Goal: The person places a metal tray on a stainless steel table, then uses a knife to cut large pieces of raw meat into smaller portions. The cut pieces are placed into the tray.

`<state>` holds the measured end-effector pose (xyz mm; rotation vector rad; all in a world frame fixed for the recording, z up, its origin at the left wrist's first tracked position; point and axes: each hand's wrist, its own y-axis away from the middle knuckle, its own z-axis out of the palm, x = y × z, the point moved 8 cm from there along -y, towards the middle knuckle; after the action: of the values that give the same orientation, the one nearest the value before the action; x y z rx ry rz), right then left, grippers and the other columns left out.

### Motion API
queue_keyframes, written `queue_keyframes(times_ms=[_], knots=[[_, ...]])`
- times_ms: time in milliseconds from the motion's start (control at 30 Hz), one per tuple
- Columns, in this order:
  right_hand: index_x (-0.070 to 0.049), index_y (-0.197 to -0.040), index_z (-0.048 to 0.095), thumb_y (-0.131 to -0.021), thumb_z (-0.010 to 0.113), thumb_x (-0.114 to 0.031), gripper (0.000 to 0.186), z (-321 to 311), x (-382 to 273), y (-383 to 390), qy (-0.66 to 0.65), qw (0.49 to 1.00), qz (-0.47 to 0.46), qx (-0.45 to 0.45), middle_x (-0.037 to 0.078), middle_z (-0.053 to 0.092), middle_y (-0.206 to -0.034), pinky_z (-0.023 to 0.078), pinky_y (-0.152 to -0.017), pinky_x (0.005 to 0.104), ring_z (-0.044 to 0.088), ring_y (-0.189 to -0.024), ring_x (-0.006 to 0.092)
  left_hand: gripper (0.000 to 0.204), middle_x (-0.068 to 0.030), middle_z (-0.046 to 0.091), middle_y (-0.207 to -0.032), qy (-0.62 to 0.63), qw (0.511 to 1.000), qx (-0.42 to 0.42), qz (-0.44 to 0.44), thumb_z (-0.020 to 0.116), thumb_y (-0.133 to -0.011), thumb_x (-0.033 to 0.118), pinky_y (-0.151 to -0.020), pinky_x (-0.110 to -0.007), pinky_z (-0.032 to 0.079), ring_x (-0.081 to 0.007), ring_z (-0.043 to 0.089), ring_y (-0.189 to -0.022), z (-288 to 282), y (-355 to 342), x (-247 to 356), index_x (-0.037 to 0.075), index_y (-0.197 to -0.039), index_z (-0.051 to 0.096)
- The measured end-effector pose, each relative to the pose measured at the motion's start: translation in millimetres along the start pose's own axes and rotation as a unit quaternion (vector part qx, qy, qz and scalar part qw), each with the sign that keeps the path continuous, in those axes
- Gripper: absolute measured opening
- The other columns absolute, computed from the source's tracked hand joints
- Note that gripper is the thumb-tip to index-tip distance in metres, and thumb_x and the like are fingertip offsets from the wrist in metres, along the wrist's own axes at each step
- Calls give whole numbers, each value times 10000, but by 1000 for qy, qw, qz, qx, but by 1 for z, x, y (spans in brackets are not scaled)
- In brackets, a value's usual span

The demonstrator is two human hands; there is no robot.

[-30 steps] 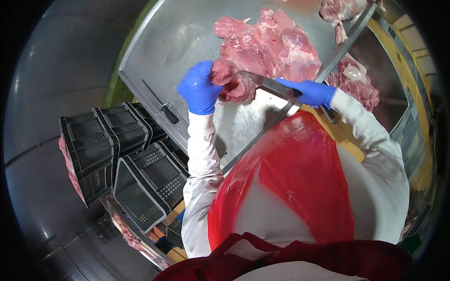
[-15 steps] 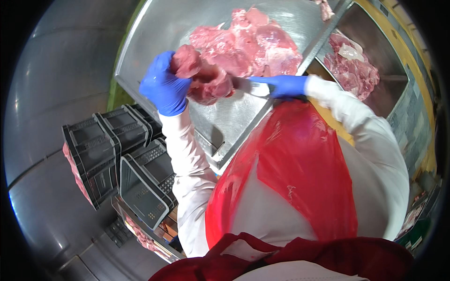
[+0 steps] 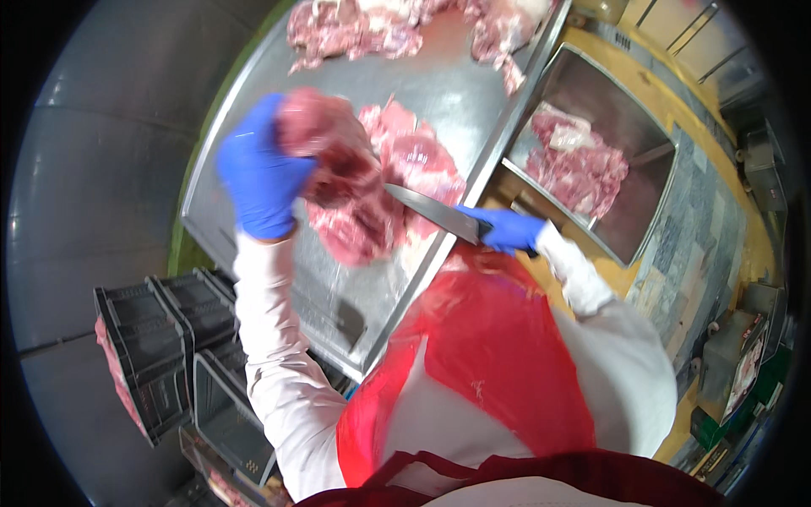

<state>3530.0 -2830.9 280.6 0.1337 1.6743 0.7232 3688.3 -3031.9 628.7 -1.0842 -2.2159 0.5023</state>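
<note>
My left hand [image 3: 263, 169], in a blue glove, grips a large piece of raw meat [image 3: 342, 182] and lifts it over the steel table [image 3: 338, 291]. Its lower part hangs down in a thick flap. In my right hand [image 3: 509, 230], also gloved in blue, is a knife [image 3: 431, 211] with a dark handle. The blade points left, its tip at or very near the right side of the held piece. Beneath and behind it lie more pieces of meat [image 3: 422, 165] on the steel.
Further meat [image 3: 355, 29] lies along the table's far side. A steel bin [image 3: 646, 182] on the right holds several cuts. Stacked grey crates [image 3: 152, 338] stand at the lower left, with a tilted one [image 3: 232, 410] beside them. The table's raised rim [image 3: 486, 177] runs along its right side.
The view has turned, bringing more of the far table and bin into sight. The held meat now hangs longer and more opened out. The knife blade shows clearly, drawn back from the meat.
</note>
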Motion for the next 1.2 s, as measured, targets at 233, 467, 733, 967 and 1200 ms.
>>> queue_keyframes(times_ms=[233,467,733,967,1200], knots=[[-335,-1548,213,-823,538,22,871,-20,14,108,-99,978,72,167,10,512,-638,462,-464,255,503,-491,95,214,-119,660,-824,341,929,-123,74,699,-690,60,-633,-366,519,-296,657,-758,195,-44,118,89,-887,623],[-34,-1205,531,-866,579,-106,350,-28,69,60,-120,956,135,230,51,574,-667,475,-487,280,542,-502,132,485,-115,535,-1092,543,807,-171,161,675,-798,75,-868,-356,437,-242,531,-976,291,8,258,34,-1233,465],[-16,-1069,563,-865,595,-76,214,-71,29,24,-107,946,11,304,41,567,-681,463,-443,273,551,-475,115,649,-178,573,-1054,-28,967,2,-253,797,-730,291,-834,-410,483,-276,563,-963,241,167,-196,-60,-1179,488],[0,-1176,593,-871,590,-29,307,-38,-5,-58,-95,976,-1,194,44,576,-677,451,-457,244,530,-496,94,565,-128,678,-1080,146,839,98,-515,841,-722,216,-838,-375,528,-221,651,-918,182,362,-331,-30,-1180,621],[-37,-1112,596,-846,603,-80,270,-8,-36,-128,-7,992,-25,124,44,574,-733,465,-501,289,544,-563,108,452,-143,724,-888,302,756,29,-579,857,-581,258,-723,-320,548,-197,688,-811,238,375,-354,-21,-907,714]])
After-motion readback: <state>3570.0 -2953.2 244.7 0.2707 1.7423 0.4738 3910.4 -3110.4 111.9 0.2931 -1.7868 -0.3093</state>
